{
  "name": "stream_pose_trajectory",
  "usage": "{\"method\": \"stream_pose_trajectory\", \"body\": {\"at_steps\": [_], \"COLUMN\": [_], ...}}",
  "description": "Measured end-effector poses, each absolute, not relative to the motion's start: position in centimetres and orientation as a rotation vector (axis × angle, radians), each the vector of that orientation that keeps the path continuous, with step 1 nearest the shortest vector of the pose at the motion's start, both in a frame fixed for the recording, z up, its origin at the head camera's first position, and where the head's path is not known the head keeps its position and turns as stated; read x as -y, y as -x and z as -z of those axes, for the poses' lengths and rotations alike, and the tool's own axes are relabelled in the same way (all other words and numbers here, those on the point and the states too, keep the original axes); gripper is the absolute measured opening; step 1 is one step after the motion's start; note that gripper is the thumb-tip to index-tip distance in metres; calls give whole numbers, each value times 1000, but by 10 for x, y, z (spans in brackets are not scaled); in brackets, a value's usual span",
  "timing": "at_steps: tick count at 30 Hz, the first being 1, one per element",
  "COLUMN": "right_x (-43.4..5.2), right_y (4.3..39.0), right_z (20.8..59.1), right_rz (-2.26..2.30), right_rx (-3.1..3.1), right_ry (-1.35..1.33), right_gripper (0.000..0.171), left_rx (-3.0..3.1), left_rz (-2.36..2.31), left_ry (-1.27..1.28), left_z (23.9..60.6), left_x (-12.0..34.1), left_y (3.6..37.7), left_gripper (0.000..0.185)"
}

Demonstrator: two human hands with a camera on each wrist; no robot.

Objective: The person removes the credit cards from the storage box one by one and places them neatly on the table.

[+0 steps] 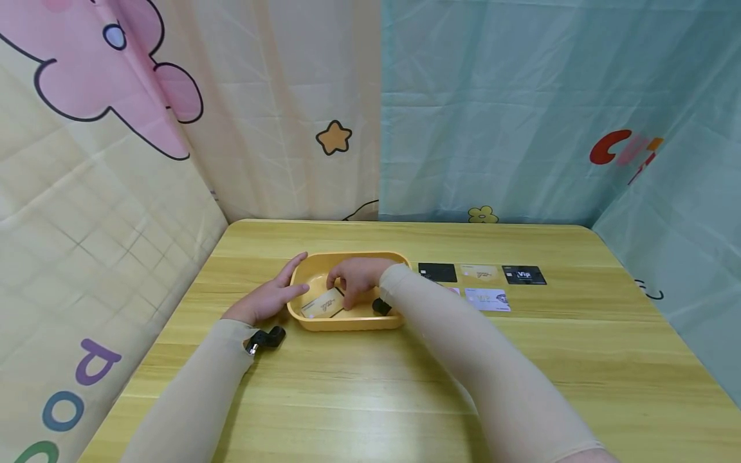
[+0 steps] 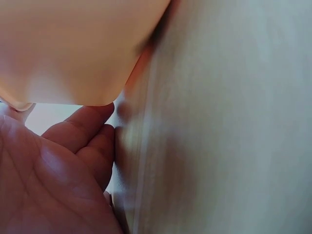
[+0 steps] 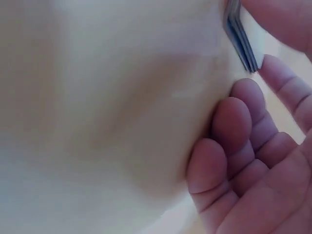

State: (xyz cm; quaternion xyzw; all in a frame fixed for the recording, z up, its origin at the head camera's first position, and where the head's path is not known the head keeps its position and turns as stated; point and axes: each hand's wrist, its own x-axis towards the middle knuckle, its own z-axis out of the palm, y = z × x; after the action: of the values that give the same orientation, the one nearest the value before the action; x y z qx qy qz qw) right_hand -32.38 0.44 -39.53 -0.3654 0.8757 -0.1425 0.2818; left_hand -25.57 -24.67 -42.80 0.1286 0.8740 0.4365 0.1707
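— Where are the cards being handled?
— A small stack of cards (image 1: 321, 305) lies tilted inside the yellow tray (image 1: 347, 321), a little left of the frame's centre in the head view. In the right wrist view the stack's edge (image 3: 240, 36) shows at the upper right, pinched between thumb and fingertips.
— So the right hand has them?
— Yes. The right hand (image 1: 357, 278) reaches down into the tray with curled fingers nipping the cards' right end.
— And the left hand?
— The left hand (image 1: 267, 297) lies flat on the surface against the tray's left wall, fingers straight and spread, the fingertips touching the rim. The left wrist view shows the palm (image 2: 53, 175) beside the tray's rounded corner (image 2: 73, 53).
— What lies around the tray?
— To its right, in the middle of the frame, more cards sit on the wooden surface (image 1: 405, 386): a black card (image 1: 437, 272), a beige card (image 1: 479, 272) and a black VIP card (image 1: 523, 275) in a row, with a pale lilac card (image 1: 487, 299) just below them. Printed curtains (image 1: 173, 128) hang behind, across the top of the frame.
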Motion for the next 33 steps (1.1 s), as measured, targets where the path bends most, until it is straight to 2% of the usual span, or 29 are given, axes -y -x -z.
{"method": "stream_pose_trajectory", "body": {"at_steps": [4,13,33], "right_x": [-5,-4,-3], "right_y": [325,327,329], "right_z": [397,399,403], "right_rz": [363,398,419], "right_rx": [-2341,-2346,-2352], "right_ry": [977,918,875], "right_gripper": [56,47,47], "left_rx": [-2482,-2499,-2484], "left_rz": [-1245,-1226,-1236], "left_ry": [-367,-362,-346], "left_z": [428,428,428], "left_x": [246,247,246], "left_y": [256,256,255], "left_gripper": [78,78,78]}}
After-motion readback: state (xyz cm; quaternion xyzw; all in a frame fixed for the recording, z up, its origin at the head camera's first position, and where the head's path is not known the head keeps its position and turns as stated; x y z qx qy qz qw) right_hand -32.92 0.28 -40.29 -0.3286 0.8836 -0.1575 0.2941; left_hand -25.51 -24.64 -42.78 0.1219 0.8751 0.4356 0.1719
